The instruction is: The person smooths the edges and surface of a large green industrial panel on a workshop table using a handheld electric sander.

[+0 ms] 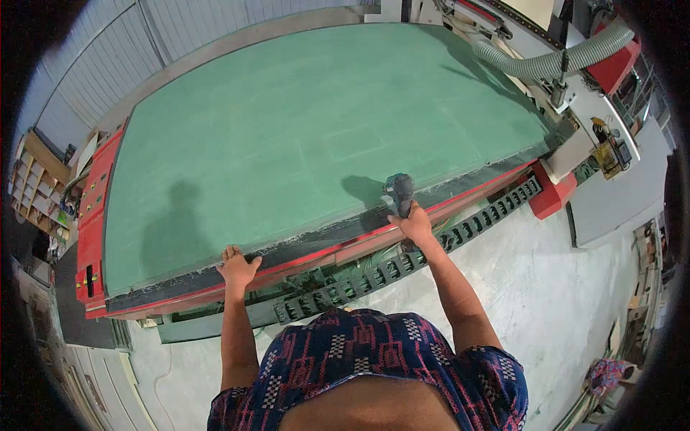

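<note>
A teal and black cordless drill (400, 188) is in my right hand (415, 224), held above the near edge of a large green-topped machine bed (302, 100). My fingers wrap round its handle; I cannot make out the tip of the tool. Further left, my left hand (238, 267) lies on the bed's black front border (309, 251), with the fingers apart and nothing in them. A red strip runs along the front below both hands. Shadows of a person and of the drill fall on the green surface.
A black cable chain (402, 267) runs along the bed's front, near my body. At the right stands the machine's gantry with a grey ribbed hose (557, 66) and a red block (552, 192). A wooden shelf (37, 179) stands at far left. Another person (607, 375) is at lower right.
</note>
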Demonstrator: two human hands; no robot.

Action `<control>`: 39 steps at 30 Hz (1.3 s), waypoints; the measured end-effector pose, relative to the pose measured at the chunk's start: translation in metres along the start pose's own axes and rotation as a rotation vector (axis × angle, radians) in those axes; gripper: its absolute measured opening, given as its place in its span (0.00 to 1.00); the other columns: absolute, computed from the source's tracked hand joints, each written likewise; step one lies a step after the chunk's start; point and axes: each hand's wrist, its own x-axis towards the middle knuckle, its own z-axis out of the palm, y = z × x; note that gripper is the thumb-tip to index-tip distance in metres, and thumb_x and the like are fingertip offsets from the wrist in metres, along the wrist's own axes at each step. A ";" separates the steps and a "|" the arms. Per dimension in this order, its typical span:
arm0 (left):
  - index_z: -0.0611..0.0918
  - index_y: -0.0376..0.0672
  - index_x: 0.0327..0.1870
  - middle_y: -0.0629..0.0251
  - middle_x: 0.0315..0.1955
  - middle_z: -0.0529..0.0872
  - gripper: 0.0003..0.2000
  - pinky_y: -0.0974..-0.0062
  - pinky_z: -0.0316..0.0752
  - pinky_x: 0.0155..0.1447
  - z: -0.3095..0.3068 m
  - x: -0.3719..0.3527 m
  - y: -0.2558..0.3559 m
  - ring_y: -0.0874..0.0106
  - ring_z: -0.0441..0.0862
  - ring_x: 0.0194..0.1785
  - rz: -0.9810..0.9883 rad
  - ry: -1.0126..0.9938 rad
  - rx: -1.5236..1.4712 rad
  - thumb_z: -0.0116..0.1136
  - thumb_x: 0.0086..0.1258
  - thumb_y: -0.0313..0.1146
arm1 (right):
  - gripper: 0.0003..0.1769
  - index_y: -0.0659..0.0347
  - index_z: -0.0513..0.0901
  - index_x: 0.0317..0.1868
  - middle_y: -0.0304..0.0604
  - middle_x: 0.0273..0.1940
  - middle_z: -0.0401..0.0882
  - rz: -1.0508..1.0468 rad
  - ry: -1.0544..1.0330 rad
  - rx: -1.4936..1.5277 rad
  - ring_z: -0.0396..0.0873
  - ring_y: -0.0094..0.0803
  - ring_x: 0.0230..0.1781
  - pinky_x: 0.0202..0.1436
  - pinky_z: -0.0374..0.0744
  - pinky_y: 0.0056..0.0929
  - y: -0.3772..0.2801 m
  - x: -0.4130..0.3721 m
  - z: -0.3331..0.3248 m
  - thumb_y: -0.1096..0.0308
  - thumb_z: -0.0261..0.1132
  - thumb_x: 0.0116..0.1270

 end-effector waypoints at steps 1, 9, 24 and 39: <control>0.59 0.33 0.65 0.50 0.67 0.54 0.44 0.39 0.49 0.64 0.000 0.000 0.000 0.56 0.50 0.70 0.000 0.003 -0.005 0.55 0.55 0.59 | 0.30 0.67 0.71 0.43 0.52 0.34 0.79 -0.013 0.027 0.020 0.78 0.46 0.38 0.43 0.73 0.39 0.002 0.001 0.002 0.55 0.72 0.46; 0.58 0.33 0.65 0.49 0.66 0.55 0.47 0.40 0.52 0.64 0.007 0.010 -0.006 0.55 0.52 0.70 0.037 0.025 -0.023 0.57 0.51 0.62 | 0.25 0.66 0.73 0.37 0.46 0.22 0.77 0.003 0.015 0.115 0.78 0.37 0.24 0.33 0.74 0.33 -0.010 -0.006 -0.008 0.59 0.74 0.45; 0.59 0.42 0.67 0.42 0.62 0.60 0.48 0.46 0.61 0.58 0.015 0.014 -0.002 0.47 0.58 0.65 0.075 0.090 0.034 0.55 0.48 0.67 | 0.28 0.66 0.70 0.40 0.47 0.24 0.79 0.005 -0.051 0.124 0.79 0.35 0.18 0.30 0.77 0.31 0.005 0.006 -0.004 0.56 0.72 0.47; 0.55 0.36 0.67 0.42 0.64 0.56 0.51 0.50 0.61 0.61 0.015 0.017 0.003 0.47 0.55 0.67 0.026 0.032 0.080 0.54 0.50 0.68 | 0.28 0.66 0.72 0.40 0.49 0.27 0.80 0.007 -0.046 0.152 0.81 0.34 0.21 0.32 0.77 0.32 0.006 0.003 -0.015 0.58 0.73 0.45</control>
